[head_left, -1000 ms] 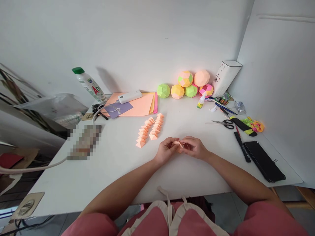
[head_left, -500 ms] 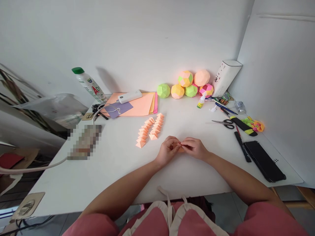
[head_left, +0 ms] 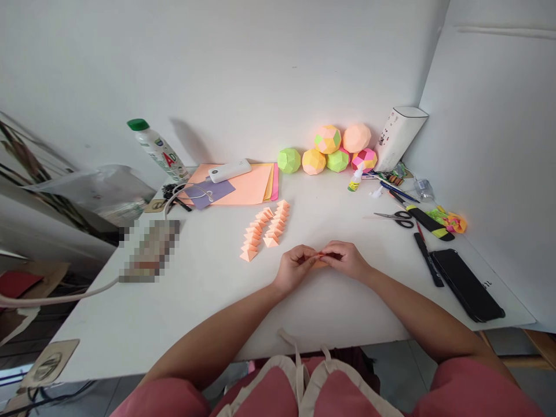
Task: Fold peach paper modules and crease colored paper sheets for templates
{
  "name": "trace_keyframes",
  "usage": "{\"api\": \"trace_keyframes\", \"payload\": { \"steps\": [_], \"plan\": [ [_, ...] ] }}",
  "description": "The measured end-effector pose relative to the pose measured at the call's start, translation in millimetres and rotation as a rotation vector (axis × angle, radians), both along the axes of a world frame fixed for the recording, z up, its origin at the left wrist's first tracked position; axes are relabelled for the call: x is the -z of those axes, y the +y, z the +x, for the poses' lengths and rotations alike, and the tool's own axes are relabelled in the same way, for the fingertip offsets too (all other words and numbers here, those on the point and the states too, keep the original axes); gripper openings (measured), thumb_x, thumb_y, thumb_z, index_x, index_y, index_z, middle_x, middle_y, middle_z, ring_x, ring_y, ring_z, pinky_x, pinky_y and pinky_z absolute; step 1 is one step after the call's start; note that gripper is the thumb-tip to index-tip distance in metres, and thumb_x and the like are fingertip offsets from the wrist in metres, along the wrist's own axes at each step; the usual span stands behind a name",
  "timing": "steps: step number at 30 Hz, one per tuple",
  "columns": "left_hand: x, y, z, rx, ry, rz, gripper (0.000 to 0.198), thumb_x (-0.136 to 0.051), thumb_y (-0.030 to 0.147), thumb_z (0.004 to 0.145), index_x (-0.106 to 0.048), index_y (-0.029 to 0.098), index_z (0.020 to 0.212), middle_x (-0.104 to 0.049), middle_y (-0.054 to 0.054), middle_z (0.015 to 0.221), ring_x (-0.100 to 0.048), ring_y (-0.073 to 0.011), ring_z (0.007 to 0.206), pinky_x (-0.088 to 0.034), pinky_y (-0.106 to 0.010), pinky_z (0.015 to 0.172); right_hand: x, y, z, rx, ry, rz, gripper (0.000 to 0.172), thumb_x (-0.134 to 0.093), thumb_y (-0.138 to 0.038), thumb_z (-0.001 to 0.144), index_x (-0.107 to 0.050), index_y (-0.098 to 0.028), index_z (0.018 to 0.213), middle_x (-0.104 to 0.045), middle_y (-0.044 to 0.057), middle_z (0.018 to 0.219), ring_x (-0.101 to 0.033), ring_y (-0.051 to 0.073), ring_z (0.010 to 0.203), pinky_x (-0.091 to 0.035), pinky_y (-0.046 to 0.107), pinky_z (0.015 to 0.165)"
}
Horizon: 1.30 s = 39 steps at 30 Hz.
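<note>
Close together over the white table, my left hand (head_left: 296, 267) and my right hand (head_left: 346, 258) pinch a small piece of orange paper (head_left: 320, 263) between fingertips and thumbs. Most of that paper is hidden behind the fingers. To the left of my hands, two slanting rows of folded peach paper pieces lie on the table, a longer left row (head_left: 252, 236) and a right row (head_left: 278, 223). Each piece has a pointed, folded shape, overlapping its neighbour.
Several faceted paper balls (head_left: 313, 161) are piled against the wall. A small glue bottle (head_left: 354, 180), scissors (head_left: 396, 218), a utility knife (head_left: 428, 221) and a black phone (head_left: 468, 284) lie on the right. Coloured sheets (head_left: 247, 188), a power bank (head_left: 230, 171) and a spray bottle (head_left: 158, 150) are at the back left.
The fingers of both hands have shifted slightly at the orange paper, and a bit more of its edge shows between them. Everything else is unmoved.
</note>
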<state>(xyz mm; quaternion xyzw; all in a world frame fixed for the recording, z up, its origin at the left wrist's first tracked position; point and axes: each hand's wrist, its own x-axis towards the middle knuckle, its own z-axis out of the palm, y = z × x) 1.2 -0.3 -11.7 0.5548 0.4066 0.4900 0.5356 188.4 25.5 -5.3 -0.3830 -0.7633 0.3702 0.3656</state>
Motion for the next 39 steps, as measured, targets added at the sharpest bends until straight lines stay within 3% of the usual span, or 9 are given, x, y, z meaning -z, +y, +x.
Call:
{"api": "trace_keyframes", "payload": {
  "steps": [9,39],
  "plan": [
    [-0.7,0.7,-1.3,0.006,-0.023,0.047,0.027,-0.073,0.047,0.076,-0.075,0.020,0.077,-0.067,-0.006,0.084,-0.062,-0.0146,0.074,-0.051,-0.028,0.065,-4.0,-1.6,-1.0,0.036,0.013,-0.137,0.026,-0.067,-0.045,0.081,-0.071,-0.020,0.077,-0.067,0.005,0.076,-0.057,0.013,0.061,-0.047,0.026,0.053],
    [-1.6,-0.2,-1.7,-0.017,0.025,0.053,0.020,-0.072,0.039,0.077,-0.074,0.020,0.076,-0.068,-0.006,0.085,-0.062,-0.0141,0.073,-0.051,-0.028,0.065,-0.3,-2.4,0.6,0.033,0.090,-0.304,0.022,-0.070,-0.041,0.077,-0.068,-0.019,0.073,-0.065,0.002,0.075,-0.056,0.012,0.063,-0.047,0.026,0.056]
  ]
}}
